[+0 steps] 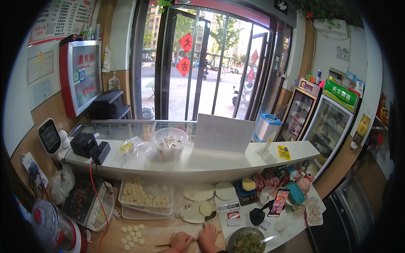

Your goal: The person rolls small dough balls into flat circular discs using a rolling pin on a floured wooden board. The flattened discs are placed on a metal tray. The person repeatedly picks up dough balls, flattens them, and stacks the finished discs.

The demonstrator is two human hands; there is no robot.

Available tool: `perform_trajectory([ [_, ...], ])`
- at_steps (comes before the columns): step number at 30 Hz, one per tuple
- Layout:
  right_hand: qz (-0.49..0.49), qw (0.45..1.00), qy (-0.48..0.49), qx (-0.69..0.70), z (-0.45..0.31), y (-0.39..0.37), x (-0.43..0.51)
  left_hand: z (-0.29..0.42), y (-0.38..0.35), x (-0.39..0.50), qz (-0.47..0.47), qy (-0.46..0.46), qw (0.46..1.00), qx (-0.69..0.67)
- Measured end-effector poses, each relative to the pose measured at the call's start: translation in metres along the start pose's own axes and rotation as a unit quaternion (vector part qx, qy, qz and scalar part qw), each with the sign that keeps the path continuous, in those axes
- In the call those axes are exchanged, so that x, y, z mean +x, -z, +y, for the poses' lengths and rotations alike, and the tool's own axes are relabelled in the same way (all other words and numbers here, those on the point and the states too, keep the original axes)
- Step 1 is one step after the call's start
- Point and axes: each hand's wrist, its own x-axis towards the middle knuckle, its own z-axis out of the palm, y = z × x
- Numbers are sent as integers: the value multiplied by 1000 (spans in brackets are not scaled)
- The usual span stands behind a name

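On the floured wooden board (pixel 148 231) at the bottom middle, my left hand (pixel 181 241) and my right hand (pixel 208 235) both rest on a thin wooden rolling pin (pixel 163 245). The pin sticks out past each hand. What lies under the pin is hidden by my hands. Several small flattened dough pieces (pixel 132 235) lie left of my left hand. Just above my right hand is a round plate (pixel 193 215) with a stack of round wrappers (pixel 207 209) on it. A steel bowl of chopped green filling (pixel 246 242) stands to the right, with a metal utensil (pixel 269 238) in it.
A plastic tray of dough balls (pixel 145 193) stands behind the board. A digital scale (pixel 246 197), a phone on a stand (pixel 278 203) and a teal container (pixel 296 192) are at the right. A food processor (pixel 50 224) and a red cable (pixel 96 189) are at the left.
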Motion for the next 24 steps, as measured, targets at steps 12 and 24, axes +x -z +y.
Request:
perform_trajectory([
  [12, -4, 1000, 19, 14, 1, 1, -9, -1, -1, -10, -56, 43, 997, 26],
  [24, -15, 999, 9, 34, -6, 10, -4, -6, -1, -12, -25, 12, 1000, -8],
])
